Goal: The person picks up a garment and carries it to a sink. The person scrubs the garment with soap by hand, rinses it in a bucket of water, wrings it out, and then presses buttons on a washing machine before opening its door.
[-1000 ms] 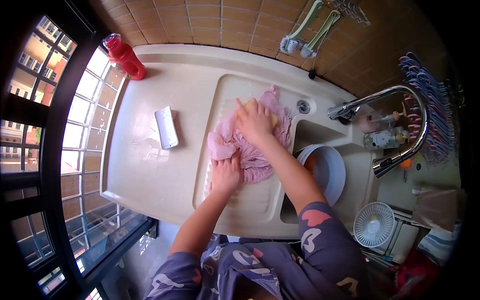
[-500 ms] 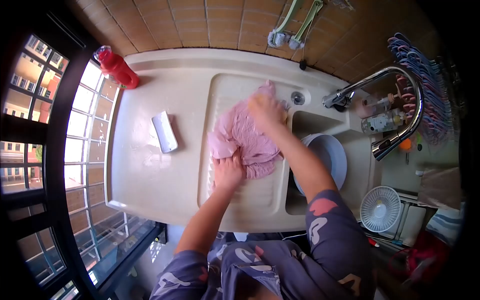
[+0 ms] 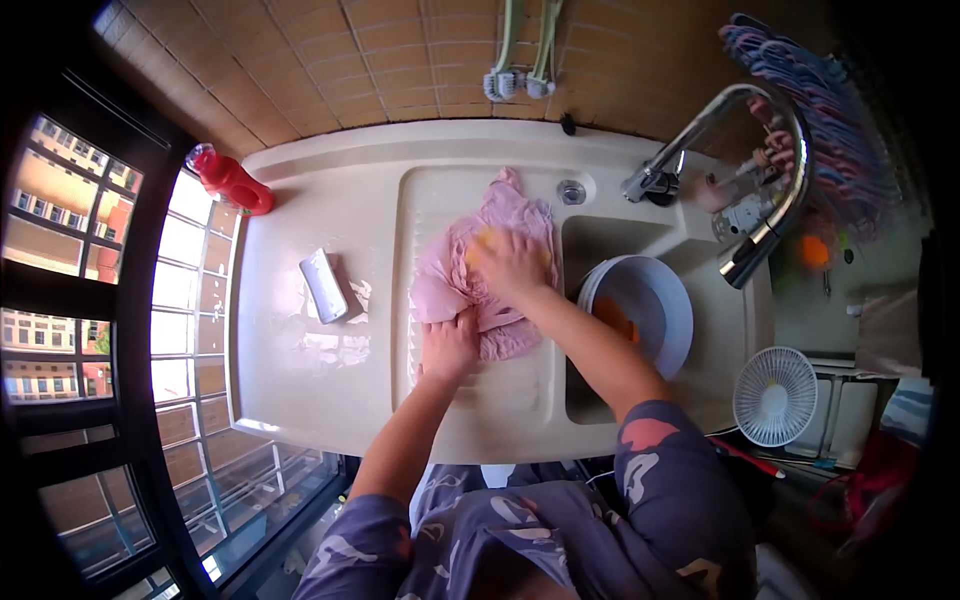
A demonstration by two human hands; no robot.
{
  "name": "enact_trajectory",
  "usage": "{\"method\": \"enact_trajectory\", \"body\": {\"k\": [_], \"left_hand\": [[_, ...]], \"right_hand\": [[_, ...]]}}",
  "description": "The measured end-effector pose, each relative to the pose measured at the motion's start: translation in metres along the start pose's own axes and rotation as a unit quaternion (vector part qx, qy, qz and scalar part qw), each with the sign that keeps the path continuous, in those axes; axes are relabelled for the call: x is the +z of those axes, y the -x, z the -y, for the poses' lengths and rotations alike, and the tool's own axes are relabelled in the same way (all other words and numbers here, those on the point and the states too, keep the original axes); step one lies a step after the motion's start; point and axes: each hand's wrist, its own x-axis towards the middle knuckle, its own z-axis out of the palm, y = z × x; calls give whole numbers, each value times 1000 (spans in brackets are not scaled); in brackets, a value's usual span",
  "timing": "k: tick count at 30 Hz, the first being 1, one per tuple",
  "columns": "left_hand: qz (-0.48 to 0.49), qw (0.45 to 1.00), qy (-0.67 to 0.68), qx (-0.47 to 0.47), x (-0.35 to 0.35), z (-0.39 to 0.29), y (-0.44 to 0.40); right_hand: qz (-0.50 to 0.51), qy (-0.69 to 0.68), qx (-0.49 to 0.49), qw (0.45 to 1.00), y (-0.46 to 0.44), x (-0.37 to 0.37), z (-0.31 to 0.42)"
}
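Observation:
A wet, crumpled pink cloth (image 3: 500, 215) lies on the ribbed washboard (image 3: 420, 205) of the sink unit. At its lower left edge, my left hand (image 3: 450, 345) is closed on the fabric, the fingertips partly under a fold. My right hand (image 3: 515, 268) is wrapped over a yellow block (image 3: 487, 245) and presses it on the middle of the cloth. The underside of the block is hidden.
A white tray (image 3: 323, 285) lies on the left counter; a red bottle (image 3: 232, 182) stands at the back left corner. Right of the cloth, a white bucket (image 3: 655, 310) sits in the basin (image 3: 600, 240), below the curved faucet (image 3: 800, 160). Brushes (image 3: 518, 80) hang on the wall.
My right hand and the yellow block have moved from the cloth's upper part toward its middle. My left hand stays at the lower edge. The view has shifted somewhat.

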Motion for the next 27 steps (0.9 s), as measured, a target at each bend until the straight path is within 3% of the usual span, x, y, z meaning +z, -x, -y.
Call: {"method": "enact_trajectory", "body": {"k": [2,3,4,6,10,12,14,18,19,20,21,22,23,24,26,27], "left_hand": [[73,996,3,44,-6,4,-13],[45,996,17,76,-11,8,-23],[37,996,10,80,-25,1,-39],[197,970,137,-36,-61,-18,-88],[153,929,336,-2,-96,-35,-176],[112,850,499,-126,-104,-42,-207],[94,664,695,-259,-151,-70,-203],[184,560,766,-255,-144,-44,-141],[234,499,803,-225,-117,-17,-117],[220,455,820,-269,-99,-5,-87],[203,541,766,-280,-88,1,-58],[184,752,534,-339,-34,42,-32],[162,874,341,-305,-47,32,-13],[140,947,130,-257,-59,16,3],[-46,984,32,-167,-48,1,15],[-5,989,-17,-149,-39,-2,15]], "right_hand": [[-82,-89,167,978,-18,-20,-7],[-82,-112,209,968,-23,-60,-5],[-93,-114,207,967,-18,-76,-9],[-256,-288,280,880,5,-101,-16],[-251,-310,319,860,86,-132,-33],[-191,-317,390,843,116,-155,-33],[-154,-294,415,847,144,-151,-38],[-128,-323,434,831,159,-146,-30],[-130,-338,418,833,161,-137,-24],[-130,-353,402,835,162,-127,-18],[-133,-328,368,860,160,-117,-13],[-111,-323,351,872,151,-112,-11],[-96,-337,344,871,134,-111,-7],[-77,-351,340,869,115,-107,0],[-113,-304,256,911,72,-81,22],[-88,-267,182,942,56,-69,45]]}}
